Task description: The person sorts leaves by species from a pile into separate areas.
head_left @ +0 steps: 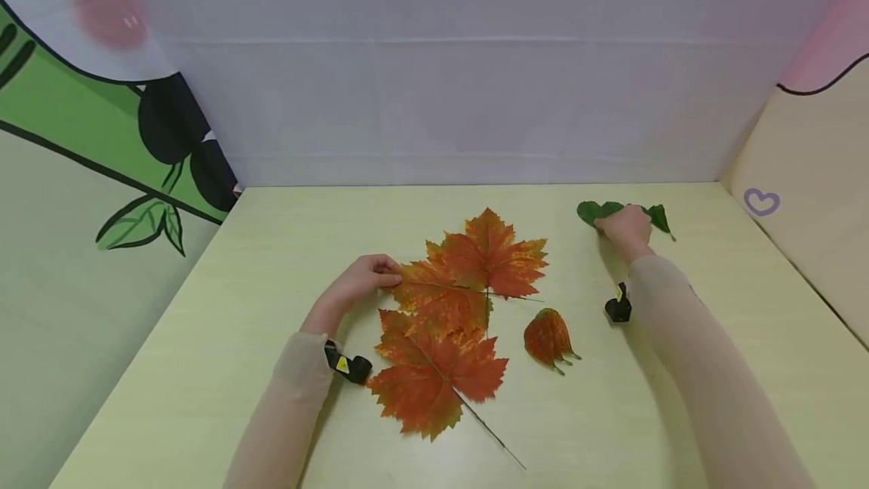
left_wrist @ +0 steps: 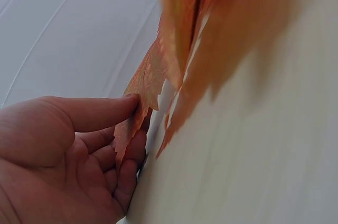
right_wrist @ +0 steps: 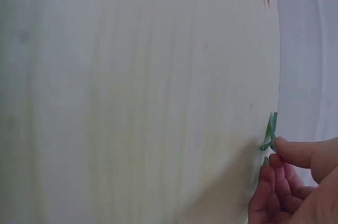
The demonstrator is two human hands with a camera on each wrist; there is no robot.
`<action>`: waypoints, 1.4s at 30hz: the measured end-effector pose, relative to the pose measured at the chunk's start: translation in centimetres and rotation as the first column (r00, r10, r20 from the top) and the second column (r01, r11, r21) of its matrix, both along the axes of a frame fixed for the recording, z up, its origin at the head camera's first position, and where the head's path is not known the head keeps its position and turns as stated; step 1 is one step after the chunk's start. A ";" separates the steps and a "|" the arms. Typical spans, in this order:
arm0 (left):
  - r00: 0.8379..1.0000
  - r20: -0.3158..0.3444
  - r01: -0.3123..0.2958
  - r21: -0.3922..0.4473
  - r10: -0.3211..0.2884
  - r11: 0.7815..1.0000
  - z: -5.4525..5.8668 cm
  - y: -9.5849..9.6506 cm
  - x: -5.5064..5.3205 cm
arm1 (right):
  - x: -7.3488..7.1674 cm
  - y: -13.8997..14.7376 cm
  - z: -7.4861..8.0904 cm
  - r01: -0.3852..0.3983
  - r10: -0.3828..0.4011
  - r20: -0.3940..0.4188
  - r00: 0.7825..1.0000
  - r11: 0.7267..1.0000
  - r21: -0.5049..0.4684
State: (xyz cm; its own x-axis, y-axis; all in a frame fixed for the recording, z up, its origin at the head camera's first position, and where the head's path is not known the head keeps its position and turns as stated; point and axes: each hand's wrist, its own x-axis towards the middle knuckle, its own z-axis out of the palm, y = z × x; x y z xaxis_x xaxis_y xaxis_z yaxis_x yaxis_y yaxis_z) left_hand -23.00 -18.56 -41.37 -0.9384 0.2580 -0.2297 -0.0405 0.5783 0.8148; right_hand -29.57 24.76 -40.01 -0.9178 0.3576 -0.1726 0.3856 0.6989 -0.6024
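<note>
My left hand (head_left: 360, 283) pinches the left edge of an orange maple-like leaf (head_left: 434, 294) between thumb and fingers; in the left wrist view this leaf (left_wrist: 145, 86) stands a little off the table. Another orange leaf (head_left: 498, 255) overlaps it at the upper right, and a third (head_left: 434, 376), with a long stem, lies below. At the back right, my right hand (head_left: 627, 229) is over small green leaves (head_left: 591, 211) and hides part of them. In the right wrist view, its thumb and fingers pinch a green leaf (right_wrist: 272, 126).
Right of the large leaves lies a small bunch of reddish-orange leaves (head_left: 546, 338) with short stems. The pale wooden table (head_left: 305, 225) meets a whitish cloth backdrop (head_left: 475, 112) at its back edge. Printed panels stand on both sides. Each wrist wears a small black camera.
</note>
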 end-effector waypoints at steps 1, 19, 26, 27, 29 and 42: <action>1.000 -0.002 0.002 -0.003 -0.002 1.000 -0.1 0.0 0.0 | 0.1 0.0 0.0 -0.010 0.010 -0.005 1.000 1.000 0.013; 1.000 -0.001 -0.007 -0.017 0.007 1.000 0.1 -0.3 0.3 | 5.0 -2.3 2.0 -0.428 0.439 -0.065 0.896 0.894 0.134; 1.000 -0.007 0.003 -0.007 -0.004 1.000 0.0 -0.3 0.3 | 8.0 -2.8 2.1 -0.544 0.545 0.020 0.838 0.838 -0.039; 1.000 -0.008 0.000 -0.008 0.000 1.000 0.0 -0.2 0.3 | 8.4 -2.9 2.0 -0.552 0.555 0.031 0.831 0.831 -0.067; 1.000 -0.012 0.001 -0.016 -0.001 1.000 0.0 -0.2 0.3 | 9.1 -3.0 1.9 -0.567 0.576 0.049 0.816 0.814 -0.122; 1.000 -0.014 0.010 0.013 -0.010 1.000 -0.1 -0.1 0.0 | 12.5 -3.0 0.7 -0.647 0.682 0.059 0.729 0.715 -0.266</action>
